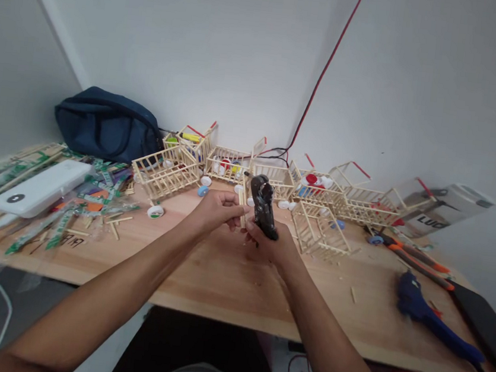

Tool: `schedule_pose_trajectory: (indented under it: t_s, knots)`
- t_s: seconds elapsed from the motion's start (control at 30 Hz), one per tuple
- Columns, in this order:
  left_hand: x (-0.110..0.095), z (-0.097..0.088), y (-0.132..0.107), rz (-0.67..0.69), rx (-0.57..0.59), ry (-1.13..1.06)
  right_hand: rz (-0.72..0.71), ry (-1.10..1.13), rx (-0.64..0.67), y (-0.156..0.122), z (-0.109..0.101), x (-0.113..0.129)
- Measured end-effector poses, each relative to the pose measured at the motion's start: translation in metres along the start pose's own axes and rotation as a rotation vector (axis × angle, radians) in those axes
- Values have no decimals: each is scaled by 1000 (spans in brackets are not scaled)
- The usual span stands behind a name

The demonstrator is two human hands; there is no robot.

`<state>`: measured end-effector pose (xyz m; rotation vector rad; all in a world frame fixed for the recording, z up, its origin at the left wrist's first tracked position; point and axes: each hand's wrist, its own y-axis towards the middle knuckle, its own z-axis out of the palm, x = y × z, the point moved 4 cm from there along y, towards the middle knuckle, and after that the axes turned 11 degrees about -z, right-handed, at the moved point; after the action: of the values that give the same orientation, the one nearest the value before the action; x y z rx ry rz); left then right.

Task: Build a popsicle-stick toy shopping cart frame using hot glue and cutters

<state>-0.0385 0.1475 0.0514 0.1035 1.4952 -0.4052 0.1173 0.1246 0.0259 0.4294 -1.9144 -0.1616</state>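
In the middle of the view my left hand (223, 207) is closed, thumb against fingers, on thin wooden sticks (241, 206) held nearly upright. Close beside it on the right, my right hand (271, 242) grips a glossy black hand tool (264, 203), whose exact kind I cannot make out. The tool's upper end is near the top of the sticks; whether they touch is unclear. Both hands are above the wooden table (219, 278). Nearest to them are a stick-built cart basket (319, 227) on the right and another stick-built cart (166, 174) on the left.
Several small stick carts (228, 163) line the wall, some holding bottle caps. A blue bag (107, 125), white power bank (42, 186) and stick packets lie left. Orange-handled pliers (427, 263), a blue glue gun (424, 310) and a clear container (448, 212) are right.
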Motion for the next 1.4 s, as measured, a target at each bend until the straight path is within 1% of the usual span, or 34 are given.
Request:
schedule_pose_trajectory:
  t_s: [0.07,0.13,0.2,0.33,0.43,0.5,0.6,0.63,0.67,0.7,0.77,0.83,0.9,1.0,1.07,1.33,1.4]
  knots:
    - [-4,1,-2,41,-21,61,29,26,-78,1,-4,2]
    - [-7,4,-3,59,-19,114,53,57,-118,1,-5,4]
    - [-9,8,-4,63,1,133,44,51,-112,1,-4,5]
    - [-9,12,-6,58,-2,144,-67,-82,-108,-2,-3,6]
    - [-10,11,-8,56,-11,200,-70,-142,-128,-4,-6,5]
    - [-14,6,-8,82,-56,204,-36,-148,-163,-4,-10,3]
    - [-20,-8,-8,155,-203,147,20,-68,-259,-3,-20,0]
    - [-22,-12,-7,171,-237,132,35,-38,-283,-3,-22,-1]
    - [-22,-14,-6,173,-246,124,53,-5,-297,-3,-24,-1]
    - [-21,-14,-5,162,-228,119,73,31,-298,-3,-25,-1]
    - [-16,-10,-3,107,-133,99,111,122,-253,-5,-23,0]
    - [-10,-3,-2,40,-34,57,135,198,-174,-7,-17,2]
    - [-5,2,-2,-9,15,21,134,204,-98,-9,-11,5]
    - [0,7,-1,-24,25,-6,122,161,-14,-10,-4,6]
    - [1,10,-1,-18,29,-16,116,148,16,-11,-1,6]
    - [0,10,-2,39,-11,-2,141,140,29,-11,3,4]
    - [-3,8,-3,65,-30,30,144,142,2,-10,2,4]
